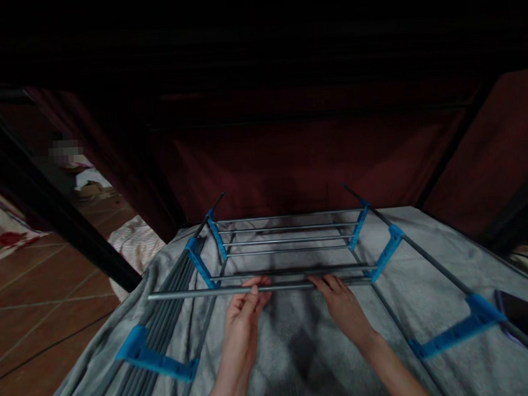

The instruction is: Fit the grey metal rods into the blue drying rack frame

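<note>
A partly assembled rack of grey metal tubes and blue plastic brackets [199,264] lies on a grey blanket. Across it, near the middle, runs a loose-looking grey metal rod [185,294], its left end sticking out past the left side tube. My left hand [244,315] is closed on this rod, thumb on top. Farther right, my right hand [342,304] has its fingers curled over the same rod, close to another crossbar [232,276] just behind. The rod's right end is near a right-hand bracket [386,254]; whether it sits in a socket I cannot tell.
Several spare grey tubes [146,361] lie in a bundle on the left of the blanket [271,373]. A dark phone-like object [523,318] is at the right edge. Dark red wooden panels [306,161] stand behind. Tiled floor [37,313] shows at left.
</note>
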